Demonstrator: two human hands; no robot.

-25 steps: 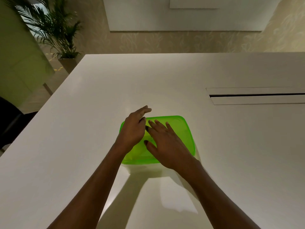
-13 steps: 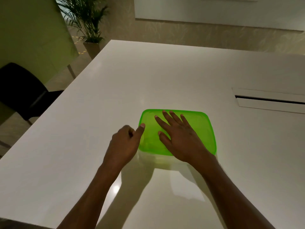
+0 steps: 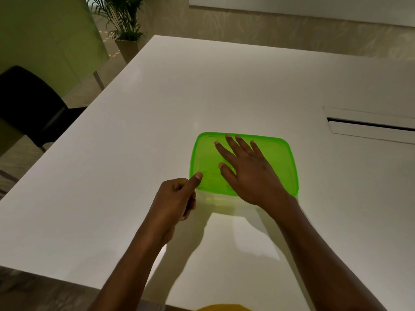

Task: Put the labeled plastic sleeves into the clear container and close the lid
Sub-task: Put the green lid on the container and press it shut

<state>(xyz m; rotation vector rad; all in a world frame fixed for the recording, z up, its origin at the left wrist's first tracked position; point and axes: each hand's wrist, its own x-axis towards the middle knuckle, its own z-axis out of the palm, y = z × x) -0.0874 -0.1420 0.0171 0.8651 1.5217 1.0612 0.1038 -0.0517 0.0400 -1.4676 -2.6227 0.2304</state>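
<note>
Both hands work the green lid on the clear container mid-surface: my right hand lies flat, grip wide, pressing it shut, while my left hand, curled, thumbs its near-left corner.

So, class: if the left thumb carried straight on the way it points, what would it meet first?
Probably the right hand. The left hand's thumb already rests on the near left corner of the lid, pointing across it toward the right thumb. Depth is hard to judge.
</note>
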